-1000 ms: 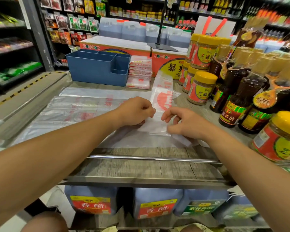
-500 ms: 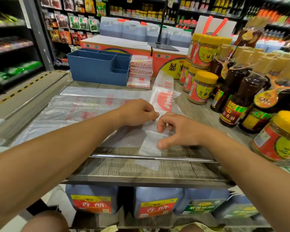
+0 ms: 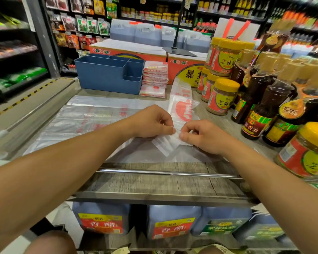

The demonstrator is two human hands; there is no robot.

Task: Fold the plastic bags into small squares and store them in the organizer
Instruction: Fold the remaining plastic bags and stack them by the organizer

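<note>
Thin clear plastic bag with red print [image 3: 174, 142], lying mid-worktop: I judged it weightless, limp and slippery. My left hand [image 3: 151, 121] and right hand [image 3: 203, 137] each pinched its folded near edge, the best grip.

Jars [image 3: 222, 96] and bottles [image 3: 268, 99] crowd surface's [image 3: 154, 182] right; organizer [image 3: 108, 76] w/ folded stack [image 3: 154, 77] blocks rear; left lies open.

Both forearms run off the bottom corners. The left hand [image 3: 152, 121] and right hand [image 3: 202, 137] cover the bag's [image 3: 168, 143] fold. Jars [image 3: 308, 154] at right edge are cropped; upper-right shelves [image 3: 301, 17] blur.
</note>
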